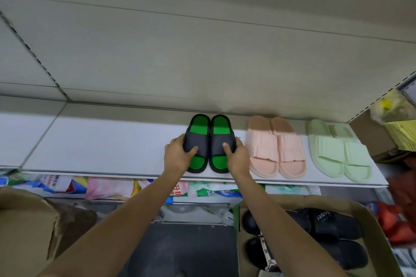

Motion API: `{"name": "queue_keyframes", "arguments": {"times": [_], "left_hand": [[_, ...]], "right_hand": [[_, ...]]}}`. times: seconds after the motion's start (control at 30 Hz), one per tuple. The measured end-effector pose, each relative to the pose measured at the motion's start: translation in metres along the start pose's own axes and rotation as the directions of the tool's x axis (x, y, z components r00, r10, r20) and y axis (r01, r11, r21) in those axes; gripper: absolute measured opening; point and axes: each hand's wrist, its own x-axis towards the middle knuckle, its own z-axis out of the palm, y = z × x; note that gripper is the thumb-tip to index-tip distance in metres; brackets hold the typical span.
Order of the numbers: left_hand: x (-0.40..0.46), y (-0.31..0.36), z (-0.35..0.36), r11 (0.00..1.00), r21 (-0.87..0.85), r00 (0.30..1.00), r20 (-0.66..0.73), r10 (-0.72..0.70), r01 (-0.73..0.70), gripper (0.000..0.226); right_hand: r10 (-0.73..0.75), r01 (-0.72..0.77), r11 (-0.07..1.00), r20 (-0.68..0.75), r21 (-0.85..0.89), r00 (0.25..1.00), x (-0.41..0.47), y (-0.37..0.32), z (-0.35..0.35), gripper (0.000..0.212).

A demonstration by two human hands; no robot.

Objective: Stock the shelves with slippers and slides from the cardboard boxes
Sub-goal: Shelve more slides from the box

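Note:
A pair of black slides with green insoles [210, 132] stands side by side on the white shelf [101, 141], toes toward me. My left hand [179, 153] grips the outer edge of the left slide, thumb on its strap. On the right slide's outer edge sits my right hand [236, 155], thumb on the strap too. A pink pair [275, 148] and a pale green pair [337, 150] rest further right on the same shelf. Below right, an open cardboard box [369, 227] holds black slides [326, 225].
A second cardboard box [24, 227] sits at the lower left. Colourful packaged goods [108, 186] fill the shelf underneath. Yellow packets [396, 123] and red bags [396, 220] crowd the right side. The shelf to the left of the black pair is bare white board.

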Motion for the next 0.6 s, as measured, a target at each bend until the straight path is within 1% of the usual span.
{"name": "queue_keyframes", "arguments": {"times": [0.1,0.2,0.27,0.37,0.43,0.53,0.6], "left_hand": [[-0.002,0.001,-0.006,1.000,-0.026,0.999,0.033,-0.005,0.006,0.063],[-0.008,0.004,-0.013,0.999,-0.048,0.999,0.054,-0.004,0.006,0.060],[-0.014,0.005,-0.017,0.999,-0.022,0.999,0.021,0.047,-0.046,0.056],[-0.023,0.014,-0.023,0.980,0.041,0.980,-0.025,0.195,-0.194,0.048],[-0.030,0.027,-0.025,0.948,0.052,0.949,0.002,0.316,-0.315,0.042],[-0.043,0.052,-0.024,0.868,0.010,0.866,0.070,0.495,-0.496,0.033],[-0.052,0.071,-0.018,0.819,-0.058,0.811,0.121,0.573,-0.570,0.032]], "right_hand": [[-0.011,0.011,0.999,0.015,-0.032,1.000,0.000,-0.001,-0.005,0.036],[-0.003,0.005,0.999,0.054,-0.033,0.999,0.000,-0.003,-0.015,0.037],[-0.015,0.018,0.999,0.065,-0.048,0.998,-0.004,-0.005,-0.024,0.039],[-0.069,0.071,0.997,0.063,-0.032,0.996,-0.020,-0.010,-0.040,0.046],[-0.116,0.117,0.993,0.053,-0.024,0.992,-0.033,-0.012,-0.054,0.047],[-0.207,0.208,0.977,0.025,-0.041,0.978,-0.055,-0.011,-0.081,0.046],[-0.257,0.256,0.964,-0.003,-0.069,0.966,-0.072,-0.008,-0.104,0.044]]}}
